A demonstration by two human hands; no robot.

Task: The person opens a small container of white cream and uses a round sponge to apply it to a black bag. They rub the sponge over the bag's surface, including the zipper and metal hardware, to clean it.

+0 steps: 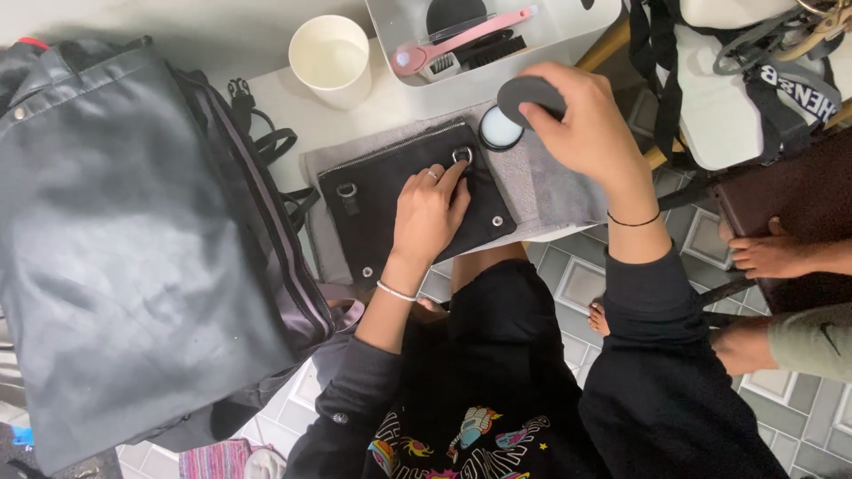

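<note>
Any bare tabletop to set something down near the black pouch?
Bare table lies between the large grey bag, white cup and black pouch. Grey cloth right of the pouch is open. The white tray is crowded with brushes.

one black pouch [390, 208], one white cup [331, 58], two brushes [461, 44], one open tin [500, 129], one large grey bag [133, 248]

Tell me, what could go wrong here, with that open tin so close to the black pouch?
The right hand holds a dark round sponge just above the small open tin, which sits at the edge of the grey cloth; a nudge might tip it. The left hand presses the black pouch near its metal ring, so whatever is on the sponge could smear the ring. The white cup stands close behind and might get knocked.
</note>
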